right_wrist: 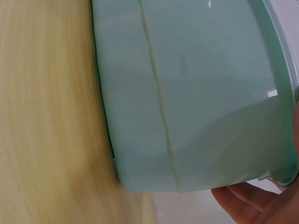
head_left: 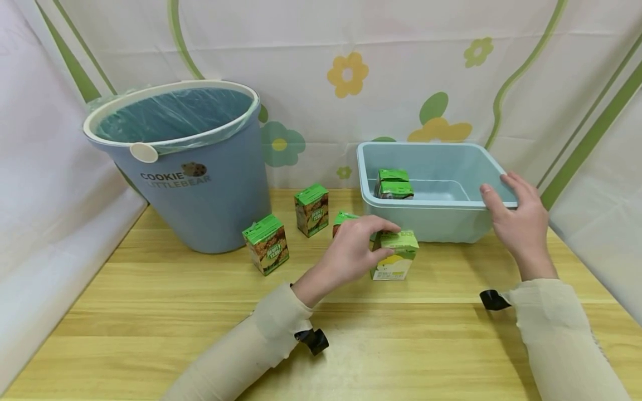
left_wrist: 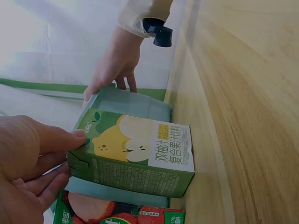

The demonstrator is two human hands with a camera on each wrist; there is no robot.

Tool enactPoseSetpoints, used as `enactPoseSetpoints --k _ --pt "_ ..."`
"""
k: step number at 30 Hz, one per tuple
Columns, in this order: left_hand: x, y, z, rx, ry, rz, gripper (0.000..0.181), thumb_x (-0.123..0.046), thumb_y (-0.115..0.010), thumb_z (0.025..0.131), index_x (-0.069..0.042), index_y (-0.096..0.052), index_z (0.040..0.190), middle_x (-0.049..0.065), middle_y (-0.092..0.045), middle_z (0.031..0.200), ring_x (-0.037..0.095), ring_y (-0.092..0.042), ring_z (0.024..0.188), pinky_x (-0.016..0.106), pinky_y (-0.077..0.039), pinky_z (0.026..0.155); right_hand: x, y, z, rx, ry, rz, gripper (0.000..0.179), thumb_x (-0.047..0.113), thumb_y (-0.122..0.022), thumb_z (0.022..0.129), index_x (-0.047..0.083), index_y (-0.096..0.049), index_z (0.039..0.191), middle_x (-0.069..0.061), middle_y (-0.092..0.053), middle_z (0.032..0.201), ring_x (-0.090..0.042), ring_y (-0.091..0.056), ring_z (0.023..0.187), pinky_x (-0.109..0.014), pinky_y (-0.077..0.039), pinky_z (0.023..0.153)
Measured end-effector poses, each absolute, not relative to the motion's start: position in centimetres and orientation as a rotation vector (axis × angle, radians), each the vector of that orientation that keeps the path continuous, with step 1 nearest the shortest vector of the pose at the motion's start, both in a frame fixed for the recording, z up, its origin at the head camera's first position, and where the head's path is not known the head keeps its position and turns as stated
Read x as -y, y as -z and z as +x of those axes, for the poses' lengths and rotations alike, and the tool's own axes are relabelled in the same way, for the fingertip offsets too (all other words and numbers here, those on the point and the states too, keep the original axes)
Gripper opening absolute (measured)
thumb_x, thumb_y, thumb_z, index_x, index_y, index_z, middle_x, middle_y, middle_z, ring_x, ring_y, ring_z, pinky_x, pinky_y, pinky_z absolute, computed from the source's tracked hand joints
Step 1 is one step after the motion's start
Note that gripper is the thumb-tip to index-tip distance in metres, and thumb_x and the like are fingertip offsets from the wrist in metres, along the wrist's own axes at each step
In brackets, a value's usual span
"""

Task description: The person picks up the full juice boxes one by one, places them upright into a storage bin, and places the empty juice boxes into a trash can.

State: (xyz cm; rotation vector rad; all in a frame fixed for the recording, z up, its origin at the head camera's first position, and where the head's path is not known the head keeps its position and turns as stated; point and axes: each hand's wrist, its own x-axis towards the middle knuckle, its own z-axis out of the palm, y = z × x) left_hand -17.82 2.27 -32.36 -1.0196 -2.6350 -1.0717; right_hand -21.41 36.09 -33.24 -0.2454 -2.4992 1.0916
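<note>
My left hand [head_left: 351, 248] pinches the top of a pale green juice carton [head_left: 396, 264] between thumb and fingers. In the left wrist view, yellow fruit and a cut white fruit are printed on this juice carton [left_wrist: 135, 144], whose base is at the tabletop. Just in front of the light blue plastic bin [head_left: 426, 204], the carton stands upright. At the bin's front right corner, my right hand [head_left: 524, 223] grips the rim, thumb on the near side. Inside the bin at the left are small green-topped cartons [head_left: 396, 190].
Two brown, green-topped cartons [head_left: 266, 245] stand left of my left hand. Another carton [left_wrist: 121, 210], with red fruit on it, is partly hidden behind that hand in the head view. A tall blue trash can [head_left: 200, 206] with a clear liner stands at the back left.
</note>
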Motion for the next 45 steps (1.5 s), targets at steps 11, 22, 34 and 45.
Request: enactPoseSetpoints --k 11,22,34,45 --pt "-2.2 32.3 -17.1 2.610 1.106 -1.045 0.043 -0.013 -0.088 0.088 -0.014 -0.075 0.129 0.000 -0.076 0.129 0.013 -0.072 0.111 0.022 -0.058 0.094 -36.0 33.1 -21.3 2.506 -1.101 -0.239 0.075 0.056 -0.049 0.107 0.015 -0.033 0.168 -0.002 -0.019 0.179 -0.038 -0.011 0.167 -0.069 -0.010 0.131" --pt "-2.1 32.9 -16.3 2.652 1.116 -1.058 0.043 -0.024 -0.088 0.090 -0.015 -0.075 0.130 0.000 -0.076 0.125 0.006 -0.064 0.087 0.013 -0.051 0.074 -36.2 33.2 -21.3 2.504 -1.103 -0.235 0.076 0.057 -0.049 0.107 0.014 -0.033 0.168 -0.002 -0.018 0.179 -0.038 -0.010 0.167 -0.070 -0.010 0.131" --pt "-2.1 33.7 -15.4 2.665 1.165 -0.936 0.048 -0.022 -0.089 0.088 -0.012 -0.073 0.132 0.003 -0.074 0.129 0.015 -0.070 0.107 0.016 -0.052 0.079 -36.3 33.6 -21.2 2.504 -1.123 -0.241 0.079 0.061 -0.050 0.106 0.017 -0.032 0.168 0.001 -0.017 0.180 -0.036 -0.009 0.167 -0.070 -0.010 0.131" --pt "-2.2 34.1 -15.2 2.584 1.311 -0.889 0.041 -0.015 -0.090 0.086 -0.007 -0.076 0.123 0.008 -0.075 0.121 0.020 -0.070 0.097 0.009 -0.051 0.069 -36.1 33.2 -21.1 2.515 -1.122 -0.238 0.076 0.057 -0.049 0.107 0.015 -0.031 0.168 -0.002 -0.016 0.180 -0.038 -0.008 0.167 -0.069 -0.008 0.131"
